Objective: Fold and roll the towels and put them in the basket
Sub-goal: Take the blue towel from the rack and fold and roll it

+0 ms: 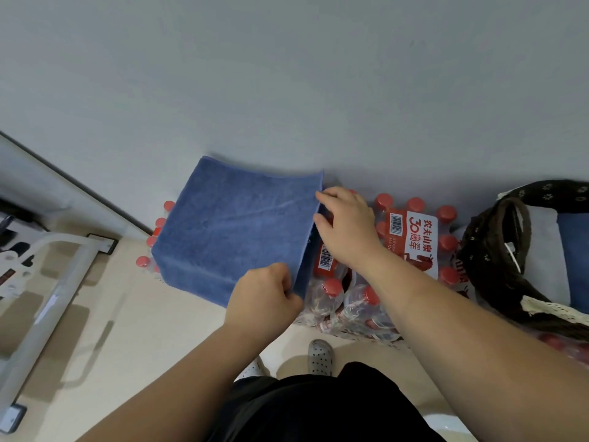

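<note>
Both hands hold a folded blue terry towel (232, 231) spread flat on a shrink-wrapped pack of red-capped water bottles (411, 237).

The towel covers the left part of the pack. The left hand (264, 298) pinches the towel's near right corner at the pack's front. The right hand (347, 231), over the pack's middle, curls its fingers around the towel's right edge. Right of the pack stands a dark woven basket (497, 250) holding white and blue cloth.

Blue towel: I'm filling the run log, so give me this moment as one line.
stage: folding; blue towel: spread on bottle packs; left hand: pinches near corner; right hand: grips right edge; basket: at right
</note>
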A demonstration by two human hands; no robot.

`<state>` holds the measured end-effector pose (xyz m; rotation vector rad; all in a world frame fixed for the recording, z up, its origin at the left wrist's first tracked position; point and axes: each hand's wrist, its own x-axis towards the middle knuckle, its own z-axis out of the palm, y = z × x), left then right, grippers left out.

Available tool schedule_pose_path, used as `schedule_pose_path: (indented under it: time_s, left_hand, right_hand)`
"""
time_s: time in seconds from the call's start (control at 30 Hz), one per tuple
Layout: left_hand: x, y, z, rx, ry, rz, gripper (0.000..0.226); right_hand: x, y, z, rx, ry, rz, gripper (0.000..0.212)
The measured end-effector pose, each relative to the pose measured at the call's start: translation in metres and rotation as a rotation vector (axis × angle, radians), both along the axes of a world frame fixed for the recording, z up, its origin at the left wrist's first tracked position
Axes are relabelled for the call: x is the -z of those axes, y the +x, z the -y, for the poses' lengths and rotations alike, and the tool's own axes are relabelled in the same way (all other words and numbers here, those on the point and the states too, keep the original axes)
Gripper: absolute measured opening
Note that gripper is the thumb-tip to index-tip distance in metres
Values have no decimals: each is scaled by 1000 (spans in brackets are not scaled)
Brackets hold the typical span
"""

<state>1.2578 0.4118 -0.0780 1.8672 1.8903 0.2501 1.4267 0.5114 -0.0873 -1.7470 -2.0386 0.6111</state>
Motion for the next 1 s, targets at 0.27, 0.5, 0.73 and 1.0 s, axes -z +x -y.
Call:
schedule_pose_path:
  time_s: [0.27,0.5,0.73,1.0]
  left_hand:
    - [18,10,-2,77,-103,-77,8]
    - [6,4,-8,103,-86,-61,32]
    - [-4,-50,-51,40,206,-81,14]
    - [10,-119,-136,255,135,-347,63]
  right_hand:
    - [12,11,5,-47,-216,225,58]
    - [8,0,6,3,-144,300,60]
    - [4,-48,-11,-161,-171,331,74]
    - [23,-99,-33,44,-232,363,83]
